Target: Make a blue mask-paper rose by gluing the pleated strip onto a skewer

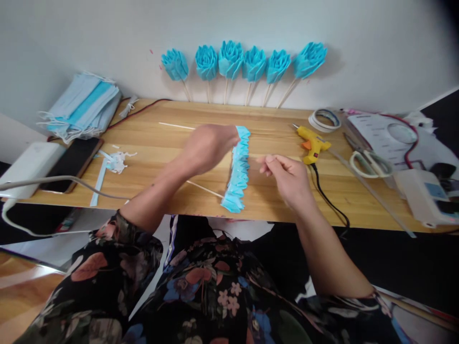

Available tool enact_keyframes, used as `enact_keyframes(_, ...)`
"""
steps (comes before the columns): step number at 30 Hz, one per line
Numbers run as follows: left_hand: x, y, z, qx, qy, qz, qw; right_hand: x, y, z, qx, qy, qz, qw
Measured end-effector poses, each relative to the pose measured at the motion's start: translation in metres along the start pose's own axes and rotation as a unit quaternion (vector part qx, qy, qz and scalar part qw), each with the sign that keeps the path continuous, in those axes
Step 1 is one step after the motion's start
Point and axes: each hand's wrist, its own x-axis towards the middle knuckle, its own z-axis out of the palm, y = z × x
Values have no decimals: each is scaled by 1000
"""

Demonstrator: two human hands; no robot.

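While both hands are above the wooden table [143,112], the pleated blue strip [238,172] lies between them, running from near to far. The left hand [211,145], blurred and with its fingers curled, is at the left side of the strip's far end; contact or grip cannot be determined. The right hand [287,177] is to the right of the strip's middle and apart from it, palm partly closed, thumb and forefinger close together; whether they pinch anything is unclear. One thin stick [204,188] extends leftward from the strip's near end, and a second stick [175,125] lies farther off, its right end meeting the outline of the left hand. Right of the right hand rests a yellow glue gun [311,143], with a tape roll [324,120] beyond it and scissors [367,160] farther right. Six blue fabric-like flowers [230,59] on sticks stand in a row against the far wall [251,19]. At the left are a stack of face masks [84,105], a dark phone [71,165] and white scraps [116,162].
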Motion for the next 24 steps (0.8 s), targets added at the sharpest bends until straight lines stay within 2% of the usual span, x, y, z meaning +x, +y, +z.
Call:
enact_keyframes(3, -19, -12, -38, 16, 34, -70, 997, 3, 6, -9, -19, 28, -10, 999)
enact_keyframes(5, -37, -28, -59, 45, 41, -96, 994, 7, 9, -12, -34, 20, -17, 999)
enact_keyframes(9, -82, -64, -78, 149, 32, -195, 969, 24, 10, -6, -90, -33, -49, 994)
enact_keyframes(13, -123, -87, -75, 195, -2, -286, 938, 53, -1, 20, -209, -74, -98, 970)
enact_keyframes(16, -147, -94, -65, 190, -1, -320, 928, 79, -10, 49, -323, -96, -153, 929)
enact_keyframes(20, -168, -97, -50, 167, 39, -343, 924, 115, -12, 86, -432, -160, -205, 864)
enact_keyframes(24, -181, -99, -44, 134, 85, -345, 925, 140, -9, 112, -496, -197, -233, 813)
